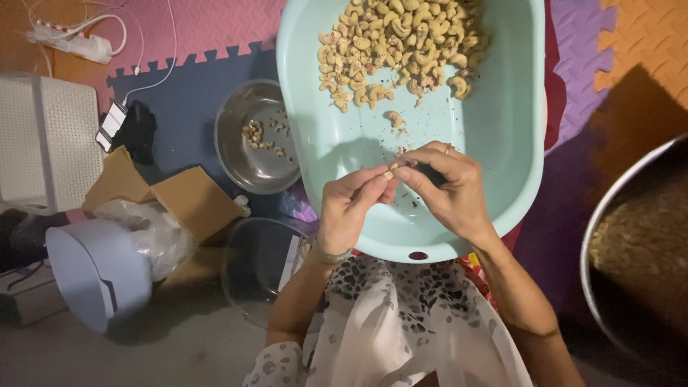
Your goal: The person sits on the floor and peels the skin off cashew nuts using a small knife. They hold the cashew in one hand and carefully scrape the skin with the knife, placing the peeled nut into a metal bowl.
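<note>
Here we see both hands meeting over the pale green basin (502,143), which rests on the lap so crumbs fall inside. The left hand (349,208) pinches a single cashew (389,173) between thumb and fingertips, its grip clamped on the nut; the right hand (448,188) has its fingertips closed together on the same nut, seemingly picking at its skin. A heap of cashews (401,43) lies at twelve o'clock in the basin, within reach. At nine o'clock a steel bowl (244,154) on the floor holds a few nuts; at three o'clock, a large metal pot (609,236).
</note>
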